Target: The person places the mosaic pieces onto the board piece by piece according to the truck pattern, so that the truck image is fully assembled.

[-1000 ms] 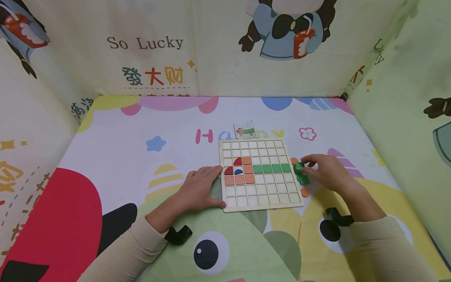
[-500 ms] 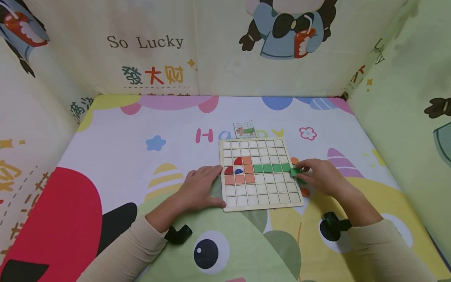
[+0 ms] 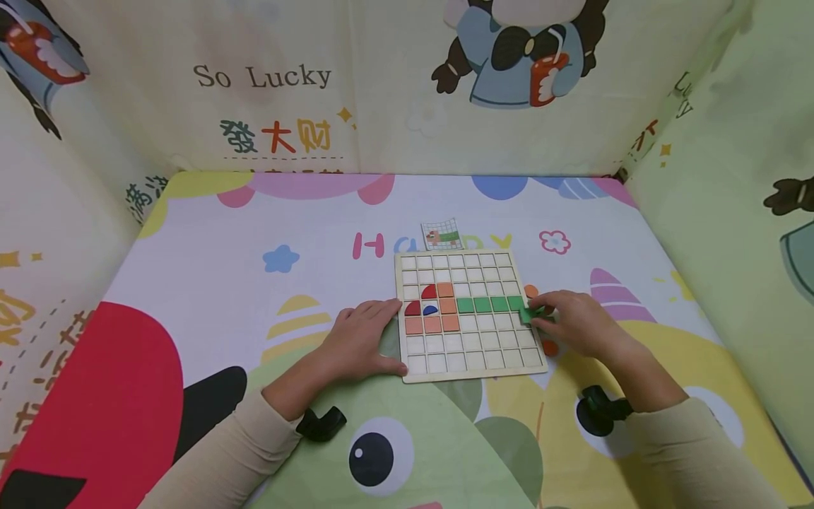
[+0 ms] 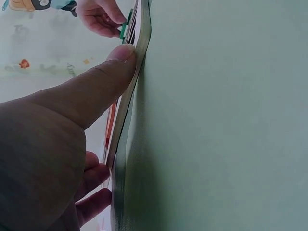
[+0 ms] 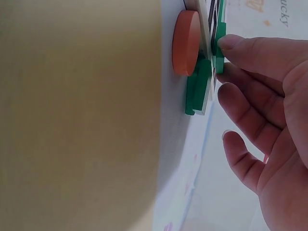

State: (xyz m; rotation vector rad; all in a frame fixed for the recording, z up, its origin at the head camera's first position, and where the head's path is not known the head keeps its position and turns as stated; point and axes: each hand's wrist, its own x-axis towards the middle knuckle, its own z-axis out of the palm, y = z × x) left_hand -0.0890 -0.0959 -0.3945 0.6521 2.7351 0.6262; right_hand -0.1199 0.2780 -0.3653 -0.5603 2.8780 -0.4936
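In the head view a wooden grid board (image 3: pixel 475 376) lies flat on the printed tablecloth. Salmon squares (image 3: pixel 451 322), red quarter-round pieces (image 3: pixel 429 291), a blue-and-white piece (image 3: pixel 430 309) and a row of green squares (image 3: pixel 483 304) fill some cells. My left hand (image 3: pixel 359 343) rests against the board's left side, fingers extended, thumb at the near corner. My right hand (image 3: pixel 581 319) pinches a green square tile (image 3: pixel 525 315) between thumb and fingers, over the board's right rim. The right wrist view shows this tile (image 5: pixel 220 50) edge-on beside the thumb.
Orange discs (image 3: pixel 550 347) lie right of the board, another disc (image 3: pixel 531 290) farther back. Loose green pieces (image 5: pixel 199 89) lie by the board's edge under my right hand. A small pattern card (image 3: pixel 442 234) sits behind the board. Printed cloth walls (image 3: pixel 394 141) surround the table.
My right hand has picked a green tile from the loose pieces and carried it left onto the board's right edge, then slightly nearer. The left hand has stayed in place.
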